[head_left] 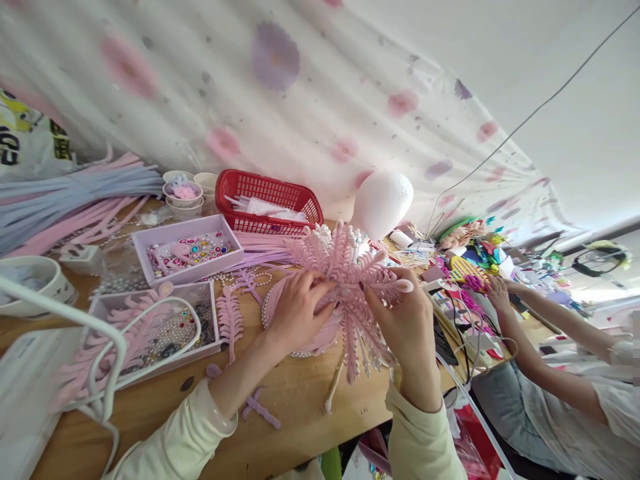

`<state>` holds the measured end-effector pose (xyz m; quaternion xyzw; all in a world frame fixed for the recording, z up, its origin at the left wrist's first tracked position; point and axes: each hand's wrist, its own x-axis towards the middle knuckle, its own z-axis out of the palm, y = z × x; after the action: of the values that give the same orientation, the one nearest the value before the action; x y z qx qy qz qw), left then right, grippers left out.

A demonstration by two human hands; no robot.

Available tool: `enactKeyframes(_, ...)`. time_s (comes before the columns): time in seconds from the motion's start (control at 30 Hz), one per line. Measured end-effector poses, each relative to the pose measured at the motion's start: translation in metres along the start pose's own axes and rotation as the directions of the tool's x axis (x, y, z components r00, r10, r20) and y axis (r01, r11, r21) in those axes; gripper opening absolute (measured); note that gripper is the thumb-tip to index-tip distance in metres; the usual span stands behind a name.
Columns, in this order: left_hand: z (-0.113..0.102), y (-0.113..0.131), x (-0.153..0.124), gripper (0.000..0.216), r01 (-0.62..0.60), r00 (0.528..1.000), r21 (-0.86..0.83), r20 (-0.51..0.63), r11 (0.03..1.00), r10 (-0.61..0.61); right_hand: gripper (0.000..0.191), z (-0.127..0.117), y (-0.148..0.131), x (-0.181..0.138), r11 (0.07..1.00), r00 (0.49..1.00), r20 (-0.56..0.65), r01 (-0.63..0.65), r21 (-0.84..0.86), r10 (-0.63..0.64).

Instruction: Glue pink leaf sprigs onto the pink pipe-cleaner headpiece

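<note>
I'm working on the pink frond piece (345, 263), ctr of frame, sitting btwn my two hands. L hand (300, 310) is gripping it from its left side, fingertips near its middle; R hand (405, 317) is pinching fronds on its right, exact contact pts partly hidden. Fronds are fanning out above + below my fingers. Pearl-edged pink disc (317, 339) is showing beside L hand, piece overlapping it.
</note>
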<state>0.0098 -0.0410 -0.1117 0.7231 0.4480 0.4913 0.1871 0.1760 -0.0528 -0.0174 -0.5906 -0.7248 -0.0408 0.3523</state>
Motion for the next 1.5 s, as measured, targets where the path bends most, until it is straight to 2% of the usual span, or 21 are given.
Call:
enactKeyframes(0.13,-0.008,0.001,0.004,0.008,0.079,0.988,-0.207,-0.117,0.975,-0.105,0.014,0.001,0.000,0.000,1.000,1.000,-0.003,-0.003,0.006,0.003)
enactKeyframes(0.2,-0.014,0.001,0.004,0.011,0.107,0.973,-0.285,-0.168,0.953,-0.159,0.014,0.001,0.000,0.000,1.000,1.000,0.012,0.000,0.008,0.000)
enactKeyframes(0.37,-0.024,0.003,-0.001,0.008,0.272,0.916,-0.448,-0.150,0.852,-0.372,0.019,-0.002,0.001,-0.005,0.999,0.999,-0.025,0.030,0.037,-0.029)
enactKeyframes(0.47,-0.025,0.005,-0.005,0.008,0.297,0.902,-0.477,-0.144,0.827,-0.407,0.023,-0.005,0.002,-0.009,0.997,0.997,-0.072,0.032,0.066,-0.027)
enactKeyframes(0.6,-0.022,0.013,-0.009,0.005,0.276,0.925,-0.403,-0.135,0.873,-0.355,0.020,-0.008,0.002,-0.013,0.993,0.997,-0.082,0.022,0.115,-0.012)
enactKeyframes(0.73,-0.017,0.024,-0.012,0.017,0.162,0.972,-0.209,-0.135,0.964,-0.193,0.017,-0.011,0.002,-0.018,0.986,0.993,-0.117,0.006,0.166,0.014)
enactKeyframes(0.83,-0.014,0.029,-0.012,0.022,0.067,0.990,-0.110,-0.114,0.992,-0.080,0.011,-0.012,0.002,-0.020,0.980,0.988,-0.148,0.066,0.185,-0.039)
enactKeyframes(0.93,-0.011,0.029,-0.008,0.026,0.010,0.996,-0.066,-0.091,0.998,-0.016,0.004,-0.011,0.003,-0.020,0.975,0.980,-0.185,0.111,0.192,-0.075)
enactKeyframes(1.03,-0.009,0.027,-0.005,0.030,-0.005,0.996,-0.030,-0.093,1.000,0.002,0.003,-0.009,0.003,-0.018,0.978,0.976,-0.212,0.083,0.193,-0.041)
enactKeyframes(1.2,-0.013,0.024,-0.005,0.012,0.020,0.974,0.011,-0.225,1.000,-0.017,0.004,-0.006,0.005,-0.014,0.982,0.976,-0.216,0.054,0.181,-0.014)
enactKeyframes(1.37,-0.016,0.022,-0.003,0.017,0.049,0.984,-0.016,-0.171,0.999,-0.051,0.008,-0.007,0.004,-0.011,0.986,0.975,-0.224,0.043,0.159,-0.006)
enactKeyframes(1.5,-0.010,0.019,-0.002,0.008,0.052,0.992,0.012,-0.120,0.999,-0.050,0.009,-0.012,-0.002,-0.012,0.985,0.979,-0.206,0.035,0.169,0.001)
